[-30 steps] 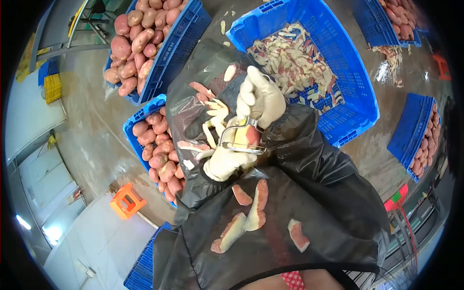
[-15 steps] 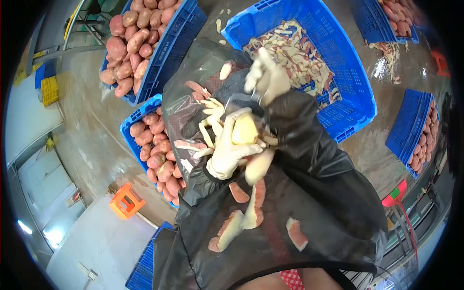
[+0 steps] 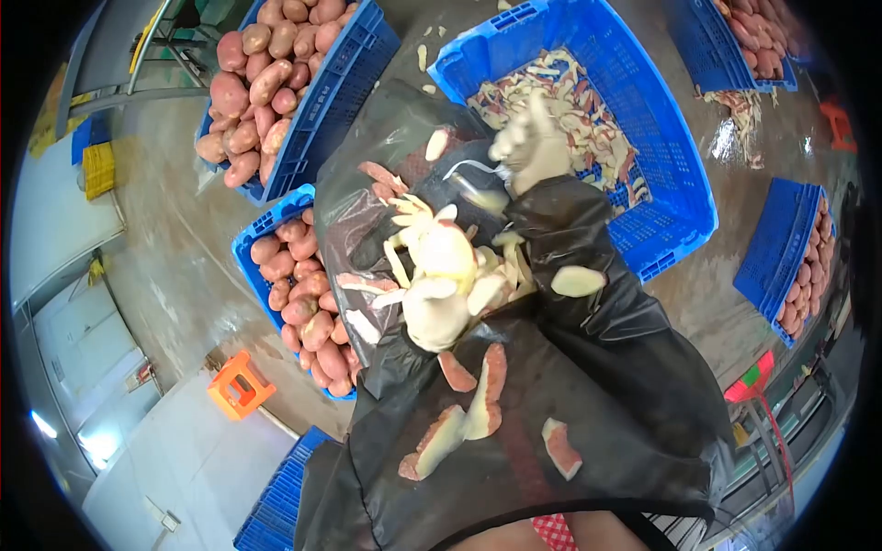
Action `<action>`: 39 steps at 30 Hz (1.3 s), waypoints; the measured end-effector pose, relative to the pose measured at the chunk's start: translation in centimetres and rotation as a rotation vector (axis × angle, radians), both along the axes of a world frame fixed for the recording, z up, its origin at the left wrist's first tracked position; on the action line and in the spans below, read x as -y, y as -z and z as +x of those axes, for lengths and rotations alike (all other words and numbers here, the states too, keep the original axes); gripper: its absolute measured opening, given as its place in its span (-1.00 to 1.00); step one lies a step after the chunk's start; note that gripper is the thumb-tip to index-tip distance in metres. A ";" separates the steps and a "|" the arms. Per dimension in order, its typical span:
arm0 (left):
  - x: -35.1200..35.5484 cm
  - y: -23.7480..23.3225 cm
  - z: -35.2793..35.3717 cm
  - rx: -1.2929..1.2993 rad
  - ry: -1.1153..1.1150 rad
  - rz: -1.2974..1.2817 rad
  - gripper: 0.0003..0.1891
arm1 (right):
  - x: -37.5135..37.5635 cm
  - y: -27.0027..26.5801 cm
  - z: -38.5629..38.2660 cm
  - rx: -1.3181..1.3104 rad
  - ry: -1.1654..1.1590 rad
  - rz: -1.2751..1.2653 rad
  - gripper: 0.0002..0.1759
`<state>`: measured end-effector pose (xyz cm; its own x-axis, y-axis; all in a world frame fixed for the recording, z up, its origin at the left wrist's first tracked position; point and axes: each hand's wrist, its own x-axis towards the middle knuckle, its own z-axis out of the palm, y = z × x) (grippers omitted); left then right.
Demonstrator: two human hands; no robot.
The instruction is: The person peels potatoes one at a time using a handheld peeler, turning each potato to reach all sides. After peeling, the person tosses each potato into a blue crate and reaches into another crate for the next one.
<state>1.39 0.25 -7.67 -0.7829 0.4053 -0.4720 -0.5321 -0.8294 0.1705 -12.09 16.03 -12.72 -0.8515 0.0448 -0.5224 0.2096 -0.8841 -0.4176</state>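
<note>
My left hand (image 3: 435, 310), in a pale glove, is closed around a peeled yellow potato (image 3: 446, 250) above my lap. My right hand (image 3: 535, 151), gloved too, grips a peeler (image 3: 473, 166) whose metal frame is blurred by motion. The peeler is apart from the potato, up and to its right. A blurred strip of peel (image 3: 483, 196) shows just below the peeler. Peelings with red skin (image 3: 484, 393) lie on my dark apron (image 3: 606, 422), and more pale strips are bunched around my left hand. A pale slice (image 3: 578, 281) rests on my right sleeve.
A blue crate (image 3: 675, 156) with peelings stands ahead, right of centre. Two crates of red potatoes (image 3: 266, 83) stand at the left. More potato crates (image 3: 772, 248) are at the right. An orange stool (image 3: 241, 384) is at the lower left, on wet floor.
My right hand and the peeler have moved away from the potato. My left hand has turned, showing more of the peeled potato. A pale slice now lies on my right sleeve.
</note>
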 end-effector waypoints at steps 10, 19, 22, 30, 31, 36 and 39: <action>-0.3 0.2 0.5 0.105 -0.063 -0.211 -0.56 | 2.4 -6.4 3.9 -0.258 -0.385 -0.198 -0.73; -1.9 -1.4 -0.3 0.135 -0.088 -0.314 -0.55 | 1.3 -7.2 4.4 -0.488 -0.295 -0.150 -0.81; -2.4 -0.9 0.1 -0.004 -0.084 -0.618 -0.55 | 1.7 -6.5 3.7 -0.492 -0.312 -0.251 -0.83; -1.3 -0.5 -0.6 -0.028 0.094 -0.258 -0.49 | -1.1 -3.7 1.0 -0.452 -0.214 -0.250 -0.55; -2.1 -0.4 -0.4 -0.078 0.015 -0.425 -0.50 | -0.3 -5.4 2.7 -0.319 -0.245 -0.309 -0.58; -1.9 -1.6 -1.1 -0.184 0.060 -1.025 -0.59 | -1.0 -3.7 -0.9 0.025 -0.051 0.048 -0.58; -1.5 1.8 -0.1 -0.110 -0.213 -1.084 -0.67 | 0.0 -5.3 2.8 -0.225 -0.191 -0.289 -0.56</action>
<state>1.27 1.78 -9.45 -0.8471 -0.3277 -0.4185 -0.3335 -0.2853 0.8985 -9.29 16.02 -7.38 -0.9248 -0.2462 -0.2899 0.3130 -0.9257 -0.2123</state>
